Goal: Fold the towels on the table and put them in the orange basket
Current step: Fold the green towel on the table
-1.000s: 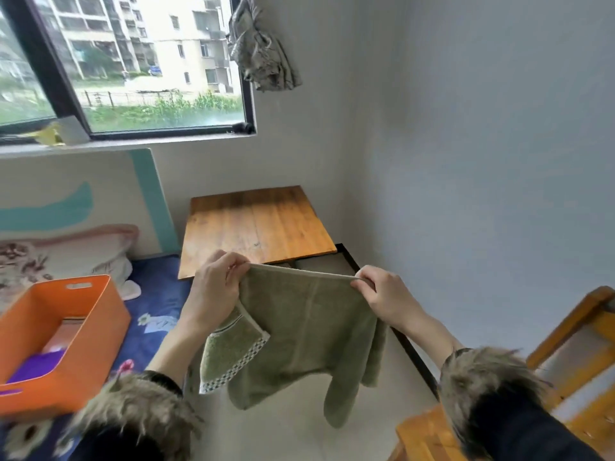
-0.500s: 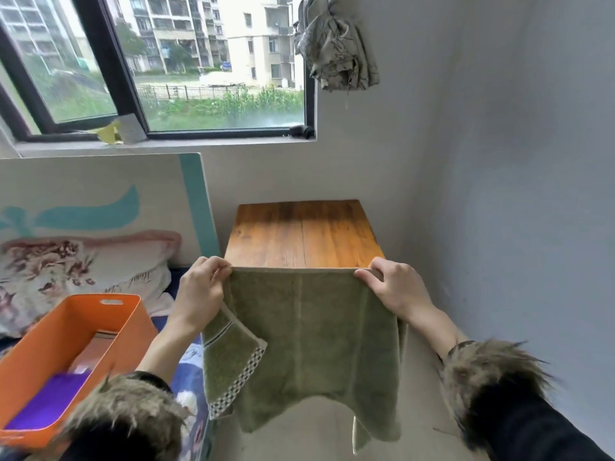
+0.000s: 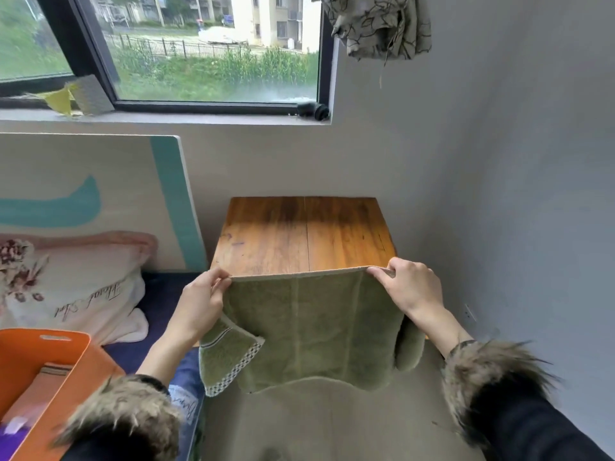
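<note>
Green towel [image 3: 309, 327] hanging in the air just in front of the wooden table [image 3: 299, 234], top edge stretched taut between left hand [image 3: 196, 307] and right hand [image 3: 409, 291], each pinching a top corner, lower part drooping with one patterned corner turned up on the left. Best to keep that edge level and tight, lower the cloth flat onto the tabletop, smooth out the turned corner, then bring edges together evenly before folding further. Afterwards, across to the orange basket [image 3: 83, 364] low on the left, already holding folded cloth.
</note>
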### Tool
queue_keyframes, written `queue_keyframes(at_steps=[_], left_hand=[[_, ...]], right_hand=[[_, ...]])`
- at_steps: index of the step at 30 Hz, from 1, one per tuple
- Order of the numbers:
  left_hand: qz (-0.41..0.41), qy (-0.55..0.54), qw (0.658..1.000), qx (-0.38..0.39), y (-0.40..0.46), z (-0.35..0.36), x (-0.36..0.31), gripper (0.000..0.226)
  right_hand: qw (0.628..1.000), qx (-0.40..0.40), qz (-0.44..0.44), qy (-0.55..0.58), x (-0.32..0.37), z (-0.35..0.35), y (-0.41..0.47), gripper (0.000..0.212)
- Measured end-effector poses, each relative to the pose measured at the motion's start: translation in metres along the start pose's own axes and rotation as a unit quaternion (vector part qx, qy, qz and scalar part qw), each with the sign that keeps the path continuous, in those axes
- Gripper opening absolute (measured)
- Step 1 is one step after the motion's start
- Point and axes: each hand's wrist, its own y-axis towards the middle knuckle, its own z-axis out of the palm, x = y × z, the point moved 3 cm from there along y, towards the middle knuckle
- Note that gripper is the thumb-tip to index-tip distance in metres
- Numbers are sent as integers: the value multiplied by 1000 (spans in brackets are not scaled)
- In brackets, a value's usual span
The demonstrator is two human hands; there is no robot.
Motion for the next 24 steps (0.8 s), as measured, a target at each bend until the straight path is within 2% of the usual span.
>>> queue_keyframes(at_steps=[6,13,24], left_hand=[[-47,12,997,61,101,41,34,12],[-54,33,994,86,209,83,46,14],[-114,105,984,84,348,197,87,19]], right_hand=[[999,53,6,-3,6,61,92,24],[998,62,23,-12,4,107,190,26],[988,151,22,-8,-33,219,360,27]])
